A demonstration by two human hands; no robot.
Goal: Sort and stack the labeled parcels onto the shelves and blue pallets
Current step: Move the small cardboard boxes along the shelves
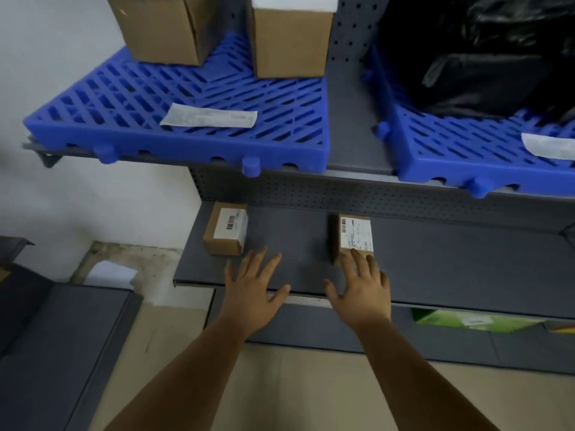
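Right hand [364,290] touches a labeled cardboard parcel [354,237] — matte grey shelf [435,259].

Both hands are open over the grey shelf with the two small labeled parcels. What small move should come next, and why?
Probably the right hand should curl round the small parcel on the right. Its straight fingertips already touch that parcel's near end, but do not grip it. The left hand lies flat on the grey shelf, apart from the other small parcel, so it has farther to go.
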